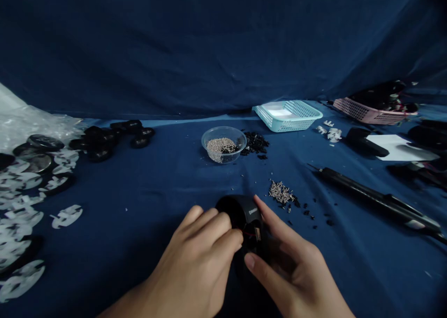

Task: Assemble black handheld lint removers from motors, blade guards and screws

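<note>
A black, hollow plastic housing [252, 210] with small pale lettering sits at the bottom centre. My right hand [291, 257] grips it from the right, thumb in front and index finger along its upper side. Inside its opening show a bit of red wire and a small light-coloured part [258, 234]. My left hand [206, 250] is closed at the left of the opening, fingers curled and pressed together; whatever they pinch is hidden. Beyond the right hand lies a loose pile of small screws [281, 192], with tiny black pieces scattered beside it.
A clear bowl [223, 157] of screws stands behind, beside a heap of black bits [256, 143]. An electric screwdriver [377, 199] lies right. Farther back are a turquoise basket [296, 125] and a pink basket [370, 115]. White plastic parts [68, 215] and black parts [99, 143] cover the left.
</note>
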Motion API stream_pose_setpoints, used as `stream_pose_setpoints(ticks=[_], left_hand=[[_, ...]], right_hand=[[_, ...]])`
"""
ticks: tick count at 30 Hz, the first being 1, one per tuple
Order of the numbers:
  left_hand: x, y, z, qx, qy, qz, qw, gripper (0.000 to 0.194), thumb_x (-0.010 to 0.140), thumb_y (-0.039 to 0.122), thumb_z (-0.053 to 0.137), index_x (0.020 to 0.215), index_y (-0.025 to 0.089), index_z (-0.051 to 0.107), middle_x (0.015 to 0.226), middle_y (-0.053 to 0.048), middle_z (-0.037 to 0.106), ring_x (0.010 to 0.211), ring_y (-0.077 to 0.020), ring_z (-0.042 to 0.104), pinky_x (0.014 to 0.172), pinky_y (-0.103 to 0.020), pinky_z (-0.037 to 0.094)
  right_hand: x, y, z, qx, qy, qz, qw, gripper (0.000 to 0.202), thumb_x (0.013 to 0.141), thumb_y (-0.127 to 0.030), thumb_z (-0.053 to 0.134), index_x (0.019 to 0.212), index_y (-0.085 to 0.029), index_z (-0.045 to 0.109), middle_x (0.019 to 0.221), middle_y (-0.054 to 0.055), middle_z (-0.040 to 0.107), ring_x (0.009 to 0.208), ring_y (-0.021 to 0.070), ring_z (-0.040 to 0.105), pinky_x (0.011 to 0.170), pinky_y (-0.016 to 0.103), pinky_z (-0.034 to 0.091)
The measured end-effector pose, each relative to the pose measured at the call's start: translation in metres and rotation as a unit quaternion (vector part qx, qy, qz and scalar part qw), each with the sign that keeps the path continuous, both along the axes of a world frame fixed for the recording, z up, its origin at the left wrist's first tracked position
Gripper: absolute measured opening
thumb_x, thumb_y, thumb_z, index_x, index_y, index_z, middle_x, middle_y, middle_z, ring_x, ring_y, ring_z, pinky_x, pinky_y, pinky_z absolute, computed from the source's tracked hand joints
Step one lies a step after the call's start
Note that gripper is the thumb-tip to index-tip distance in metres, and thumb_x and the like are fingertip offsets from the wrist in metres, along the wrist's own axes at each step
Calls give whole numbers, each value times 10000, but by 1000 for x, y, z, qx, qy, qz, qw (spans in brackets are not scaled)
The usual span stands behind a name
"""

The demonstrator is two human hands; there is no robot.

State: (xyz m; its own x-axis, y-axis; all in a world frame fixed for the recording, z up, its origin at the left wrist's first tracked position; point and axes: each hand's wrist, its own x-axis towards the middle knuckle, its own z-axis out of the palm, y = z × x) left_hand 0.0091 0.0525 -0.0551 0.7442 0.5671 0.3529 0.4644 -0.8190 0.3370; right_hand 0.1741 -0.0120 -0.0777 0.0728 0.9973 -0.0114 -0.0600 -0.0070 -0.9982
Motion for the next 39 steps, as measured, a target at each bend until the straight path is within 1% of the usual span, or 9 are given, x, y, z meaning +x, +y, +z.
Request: stream_pose_setpoints(ticks=[4,8,10,14,19,22,28,33,39], left_hand=[[0,-1,5,-14,1,17,1000,239,843,71,447,806,218,632,783,-3,637,738,-176,561,695,-335,339],[0,-3,9,-35,5,41,999,273,832,57,434,748,225,633,757,17,660,707,-160,587,696,-329,334],[0,-4,10,-41,11,54,998,297,819,48,436,747,242,649,736,32,671,644,-153,574,658,-321,323],[0,-5,12,-27,21,90,995,312,796,68,480,728,295,683,678,65,690,514,-153,528,572,-308,306],[3,-4,15,-59,88,121,987,293,809,120,526,757,333,719,716,83,729,538,-169,618,556,-307,338],[5,-1,17,-80,113,125,982,263,832,169,535,782,334,733,734,70,730,572,-171,643,541,-293,346],[5,7,24,-116,56,127,983,189,849,221,585,783,324,729,704,76,674,559,-107,591,477,-231,309],[-1,2,19,-12,-18,80,997,247,882,159,517,783,286,704,600,70,574,494,-97,487,514,-254,330],[-1,-2,10,44,19,34,998,275,861,114,484,953,271,690,706,65,668,558,-124,589,576,-316,380]], right_hand=[[1,1,3,-15,-39,16,999,673,775,-202,659,1394,-352,442,1120,9,670,1048,208,637,862,271,541],[-1,1,1,-11,-65,21,998,660,797,-209,628,1403,-370,423,972,-7,676,789,154,651,782,271,563],[-1,1,1,-18,-76,27,997,660,790,-206,629,1400,-365,431,942,-11,672,744,145,639,779,277,564],[-1,0,6,-23,-77,45,996,678,778,-181,631,1401,-355,430,1055,-11,667,871,164,662,781,250,560],[-2,-2,7,-45,-58,25,997,678,761,-184,671,1381,-356,457,1114,-26,668,1062,196,629,860,242,537],[0,0,4,-59,-9,30,998,671,786,-198,681,1391,-357,437,1176,-24,656,1093,189,619,891,251,529],[11,7,-1,-99,102,27,989,638,807,-213,716,1369,-362,452,1326,-25,567,1220,174,530,1005,266,451],[14,10,0,-135,170,30,976,674,757,-232,773,1355,-327,477,1300,12,590,1235,213,518,1052,362,417],[14,11,2,-136,205,44,968,691,728,-236,797,1345,-317,495,1299,28,591,1211,231,539,1074,405,389]])
